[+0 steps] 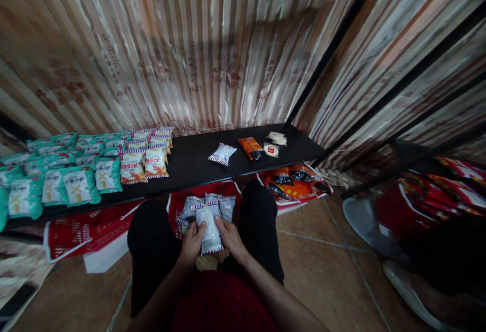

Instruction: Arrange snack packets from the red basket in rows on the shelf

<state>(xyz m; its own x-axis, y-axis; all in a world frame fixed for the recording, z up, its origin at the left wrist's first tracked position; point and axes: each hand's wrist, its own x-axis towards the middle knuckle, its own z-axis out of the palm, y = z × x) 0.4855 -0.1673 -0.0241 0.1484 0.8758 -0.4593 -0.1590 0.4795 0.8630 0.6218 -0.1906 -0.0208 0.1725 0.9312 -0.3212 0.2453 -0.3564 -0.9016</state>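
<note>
Between my knees, a white snack packet point(208, 226) is held with its back seam and barcode facing up. My left hand point(192, 243) grips its left edge, and my right hand point(229, 236) grips its right edge. Just behind it, a red basket point(175, 200) holds several similar packets point(227, 207). One white packet point(222, 154) lies alone on the black shelf point(190, 157). To its right are an orange packet point(251, 149) and small clear packets with pale contents point(271, 150).
Rows of teal packets point(81, 185) and orange-white packets point(155, 162) fill the shelf's left part. Red baskets stand below, one with orange packets point(299, 185). At right, a person's shoe point(374, 225) is beside a basket of red packets point(436, 195). Black frame bars point(334, 51) cross the right side.
</note>
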